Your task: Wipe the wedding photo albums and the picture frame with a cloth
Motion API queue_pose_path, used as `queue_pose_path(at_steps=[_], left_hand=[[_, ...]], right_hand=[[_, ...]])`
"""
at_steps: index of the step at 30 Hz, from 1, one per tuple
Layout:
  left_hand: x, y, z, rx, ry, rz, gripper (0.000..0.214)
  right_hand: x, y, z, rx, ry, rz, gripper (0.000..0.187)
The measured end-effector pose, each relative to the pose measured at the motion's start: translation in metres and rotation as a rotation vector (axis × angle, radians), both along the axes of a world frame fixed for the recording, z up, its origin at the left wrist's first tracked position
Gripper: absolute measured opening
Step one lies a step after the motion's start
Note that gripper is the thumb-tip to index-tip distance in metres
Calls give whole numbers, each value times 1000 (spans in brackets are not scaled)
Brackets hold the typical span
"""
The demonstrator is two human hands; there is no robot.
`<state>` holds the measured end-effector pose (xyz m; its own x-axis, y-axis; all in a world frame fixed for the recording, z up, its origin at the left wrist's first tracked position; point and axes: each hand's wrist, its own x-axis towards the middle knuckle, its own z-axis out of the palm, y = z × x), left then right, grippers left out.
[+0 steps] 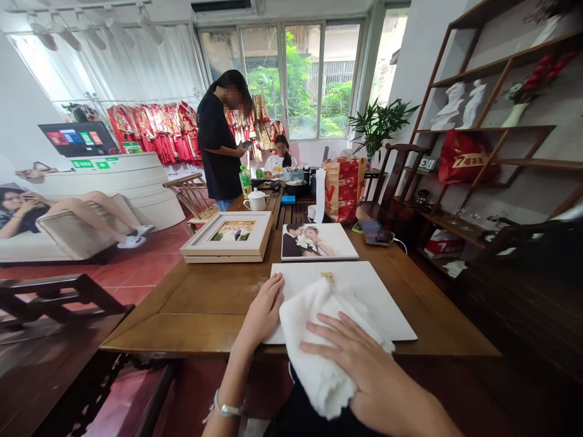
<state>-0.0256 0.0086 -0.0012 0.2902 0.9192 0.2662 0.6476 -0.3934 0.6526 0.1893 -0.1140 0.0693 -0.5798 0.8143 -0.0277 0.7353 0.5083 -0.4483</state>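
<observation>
A white panel [364,291] lies face down on the wooden table [200,303], a small brass hanger at its top edge. My left hand [263,312] rests flat on the panel's left edge, fingers stretched out. My right hand [359,364] lies on a white towel [314,346] that is draped over the panel's near edge, fingers spread over the cloth. Beyond the panel lies a wedding photo print [319,241], and to its left a boxed photo frame [229,236].
A phone [378,233] with a cable, a red bag [342,188], a white teapot [257,199] and tea things stand further back. One person stands at the table's far left, another sits behind it. Dark wooden chairs flank the table; shelves line the right wall.
</observation>
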Motion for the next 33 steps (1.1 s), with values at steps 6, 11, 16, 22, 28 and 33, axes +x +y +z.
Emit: queue_pose_path(at_steps=[6, 11, 16, 22, 28, 33], left_hand=[[2, -1, 3, -7, 26, 16, 43], [0, 1, 0, 43, 0, 11, 39], [2, -2, 7, 93, -38, -22, 36], [3, -5, 14, 66, -41, -98, 39], [-1, -1, 4, -7, -20, -22, 44], [-1, 0, 4, 2, -10, -5, 43]], right_hand=[[2, 60, 5, 91, 47, -234, 63], [-34, 124, 10, 121, 32, -305, 35], [-58, 137, 10, 138, 56, -198, 45], [-31, 82, -3, 157, 29, -138, 62], [-17, 12, -3, 87, 28, -31, 74], [1, 7, 8, 82, 27, -63, 64]])
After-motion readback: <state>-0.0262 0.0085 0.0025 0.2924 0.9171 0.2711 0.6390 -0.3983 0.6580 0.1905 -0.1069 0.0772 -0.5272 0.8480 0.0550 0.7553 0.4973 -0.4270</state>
